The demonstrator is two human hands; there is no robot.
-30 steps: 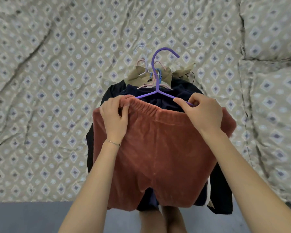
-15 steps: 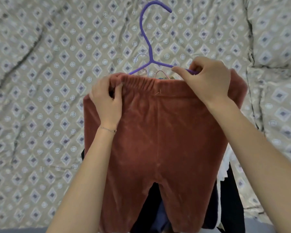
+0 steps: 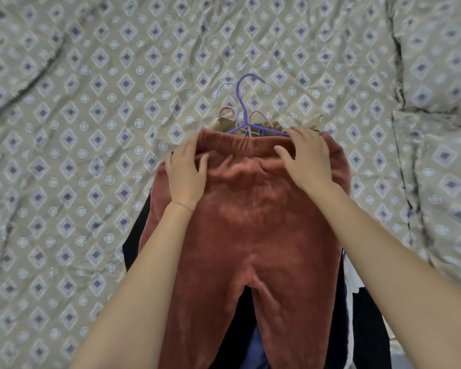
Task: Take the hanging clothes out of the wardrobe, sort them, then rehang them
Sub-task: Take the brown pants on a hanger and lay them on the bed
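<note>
Rust-red velvet trousers (image 3: 250,222) lie flat on top of a pile of clothes on the bed, waistband away from me. A purple hanger (image 3: 240,102) sticks out above the waistband, its hook pointing away. My left hand (image 3: 186,171) rests flat on the left end of the waistband, fingers spread. On the right end, my right hand (image 3: 308,158) presses down flat, its fingertips at the hanger's arm. Under the trousers lie dark garments (image 3: 135,235) and a khaki one (image 3: 313,123), with pink hangers (image 3: 260,116) and a lavender hook (image 3: 221,89) showing.
A patterned beige bedspread (image 3: 91,115) covers the whole bed around the pile. A pillow (image 3: 437,49) in the same fabric lies at the right, with another fold of bedding (image 3: 447,182) below it.
The trousers on the purple hanger were lifted up half a second ago and now lie back down on the pile. Both hands have gone from pinching the waistband to lying flat on it.
</note>
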